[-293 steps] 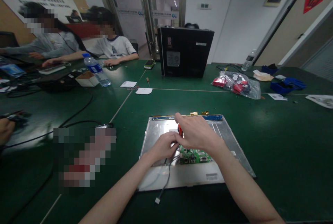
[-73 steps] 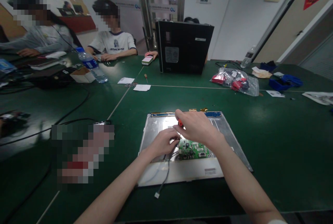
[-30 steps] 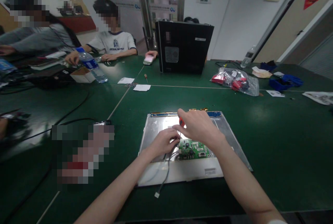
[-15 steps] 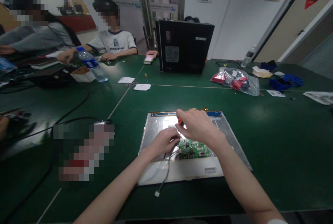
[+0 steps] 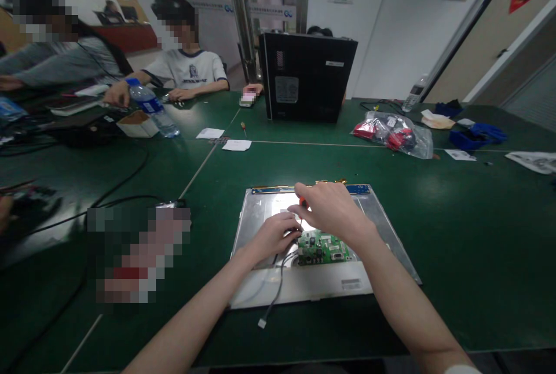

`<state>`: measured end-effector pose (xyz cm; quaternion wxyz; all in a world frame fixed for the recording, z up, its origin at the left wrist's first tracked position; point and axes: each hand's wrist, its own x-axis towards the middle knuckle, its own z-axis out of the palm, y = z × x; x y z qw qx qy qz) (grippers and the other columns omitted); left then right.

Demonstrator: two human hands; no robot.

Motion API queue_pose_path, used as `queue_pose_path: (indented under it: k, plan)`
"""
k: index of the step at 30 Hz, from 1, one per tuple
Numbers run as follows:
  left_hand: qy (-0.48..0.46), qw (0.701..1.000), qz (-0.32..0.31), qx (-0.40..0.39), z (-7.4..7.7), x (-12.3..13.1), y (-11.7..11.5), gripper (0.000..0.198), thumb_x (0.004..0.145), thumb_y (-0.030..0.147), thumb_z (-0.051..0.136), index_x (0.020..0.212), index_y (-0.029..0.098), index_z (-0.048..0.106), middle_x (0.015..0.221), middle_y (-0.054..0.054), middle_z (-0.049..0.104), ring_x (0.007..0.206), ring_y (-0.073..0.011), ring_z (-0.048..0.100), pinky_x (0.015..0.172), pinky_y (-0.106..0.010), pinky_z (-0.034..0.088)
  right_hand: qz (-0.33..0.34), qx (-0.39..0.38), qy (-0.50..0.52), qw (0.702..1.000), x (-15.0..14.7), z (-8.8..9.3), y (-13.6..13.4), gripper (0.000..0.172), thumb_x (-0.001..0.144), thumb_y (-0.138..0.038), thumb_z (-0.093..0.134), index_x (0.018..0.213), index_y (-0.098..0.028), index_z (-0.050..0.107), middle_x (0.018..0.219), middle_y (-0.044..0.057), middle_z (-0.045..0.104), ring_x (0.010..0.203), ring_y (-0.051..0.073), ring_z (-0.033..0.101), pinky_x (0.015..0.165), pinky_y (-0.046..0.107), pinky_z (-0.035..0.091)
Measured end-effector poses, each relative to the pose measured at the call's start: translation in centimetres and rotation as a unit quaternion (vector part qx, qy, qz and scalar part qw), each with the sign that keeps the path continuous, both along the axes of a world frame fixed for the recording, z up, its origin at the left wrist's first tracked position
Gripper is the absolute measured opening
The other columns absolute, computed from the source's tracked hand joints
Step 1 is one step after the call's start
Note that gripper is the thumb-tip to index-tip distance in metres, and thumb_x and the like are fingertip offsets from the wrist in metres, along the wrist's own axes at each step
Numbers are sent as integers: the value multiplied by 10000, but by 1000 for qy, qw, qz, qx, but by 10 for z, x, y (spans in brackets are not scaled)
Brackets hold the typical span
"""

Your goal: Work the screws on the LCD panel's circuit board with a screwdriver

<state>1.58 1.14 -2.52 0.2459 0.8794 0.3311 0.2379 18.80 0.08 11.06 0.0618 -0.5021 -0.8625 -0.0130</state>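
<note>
1. I see a wide dark green counter (image 5: 469,235), and on it, near the person, lies a flat silver metal panel (image 5: 256,217), with a narrow blue strip (image 5: 358,190) along its far edge.
2. On the middle of this panel is a green rectangular circuit board (image 5: 324,249) with small electronic parts; the forearm of the person passes close by its right side.
3. The right hand (image 5: 330,207) has its grip closed around the red handle of a slim screwdriver (image 5: 303,203). The tool stands nearly upright, with its thin shaft pointing down at the far left corner of the board; whether the tip touches there, I cannot tell.
4. The left hand (image 5: 274,237) is just beside the lower end of the shaft, its fingers curled and near together. What this grip has hold of, if anything, is hidden from me.
5. Under the left hand, a thin grey cable (image 5: 279,290) runs over the near edge of the panel and ends in a small white plug (image 5: 262,323) on the counter.
6. Farther back stands a big black computer case (image 5: 308,79); to the right of it lies a clear plastic bag (image 5: 412,138) with red items inside.
7. At the left side, a clear bottle with blue cap (image 5: 154,109) leans beside an open cardboard box (image 5: 141,126), and two co-workers sit behind.
</note>
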Motion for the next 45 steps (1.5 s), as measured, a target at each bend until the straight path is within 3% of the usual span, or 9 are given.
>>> queue_pose_path:
  k: [6,12,19,25,31,38,45]
  plan:
    - [3,1000,11,-10,-2,0,1,42,860,174,597,858,161,637,872,-47,645,817,-189,592,703,-281,468,23,-4,16,1000,-1,1,-1,172,834,-264,482,968,-177,546,763,38,659,581,133,506,490,291,169]
    - [14,1000,2,-5,-1,0,1,92,874,198,581,925,174,653,948,-60,650,888,-199,593,764,-304,474,9,-7,2,1000,0,2,0,196,889,-386,486,890,-200,548,743,39,661,616,150,541,501,281,181]
    - [4,1000,18,-22,0,1,1,50,865,170,587,868,163,636,904,-49,648,837,-190,601,725,-293,481,46,-5,27,999,0,4,-3,150,817,-248,482,946,-180,516,780,32,646,591,132,502,481,281,180]
    - [18,1000,7,-9,-1,0,1,80,839,163,611,908,170,652,931,-53,653,856,-201,601,745,-308,472,25,1,11,1000,0,1,0,238,881,-409,475,935,-189,547,729,42,657,605,162,544,500,285,175]
    - [13,1000,2,-6,-5,-1,2,91,863,164,572,893,175,657,905,-52,648,844,-195,595,726,-294,468,31,5,33,999,0,1,0,165,872,-302,474,953,-172,538,759,34,654,603,143,527,495,285,185]
    - [22,1000,9,-15,-5,-1,2,51,866,163,588,890,165,632,910,-53,651,821,-189,600,718,-299,470,30,-1,24,999,0,2,0,231,882,-412,495,908,-188,544,719,24,650,588,150,524,493,278,194]
    - [21,1000,16,-10,0,1,1,48,836,168,607,882,166,620,892,-46,640,815,-190,589,717,-298,469,35,6,17,999,0,1,1,148,877,-304,475,926,-181,541,762,34,655,606,141,524,496,281,193]
